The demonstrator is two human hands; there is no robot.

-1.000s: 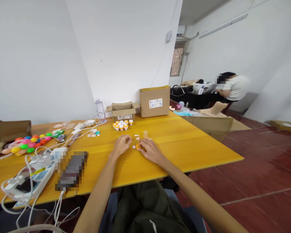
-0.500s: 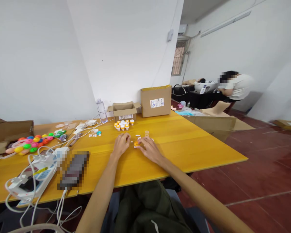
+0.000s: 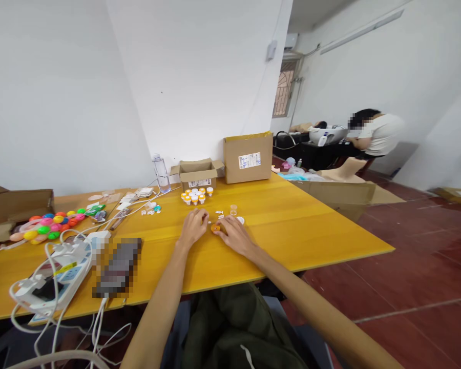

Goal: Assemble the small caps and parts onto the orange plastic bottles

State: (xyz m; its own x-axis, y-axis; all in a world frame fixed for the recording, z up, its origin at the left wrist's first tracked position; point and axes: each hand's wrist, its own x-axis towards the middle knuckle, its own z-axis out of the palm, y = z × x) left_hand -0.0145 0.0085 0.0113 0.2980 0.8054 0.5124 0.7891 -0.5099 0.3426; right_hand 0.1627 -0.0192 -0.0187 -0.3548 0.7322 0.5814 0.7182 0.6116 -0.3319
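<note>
Resting both hands on the yellow bench [image 3: 292, 225] near its middle, I see my left hand [image 3: 194, 226] lying palm down with its fingers [image 3: 203, 217] curled loosely, and I cannot tell whether they pinch anything; my right hand [image 3: 232, 233] lies just beside it, fingers bent around a small orange piece [image 3: 215, 228] that sits on the bench between the two hands, touched by the right fingertips, though how firm the hold is I cannot tell; a few tiny white bits [image 3: 219, 214] and a small clear cup [image 3: 233, 209] lie just beyond the hands; further toward the far edge stands a cluster of orange-and-white capped vials [image 3: 195, 195] in front of an open cardboard box [image 3: 197, 175], with a closed carton [image 3: 248, 158] beside it; coloured balls [image 3: 49, 225] lie toward the left edge, and a white power strip [image 3: 51, 279] with cables sits near the near-left corner.
</note>
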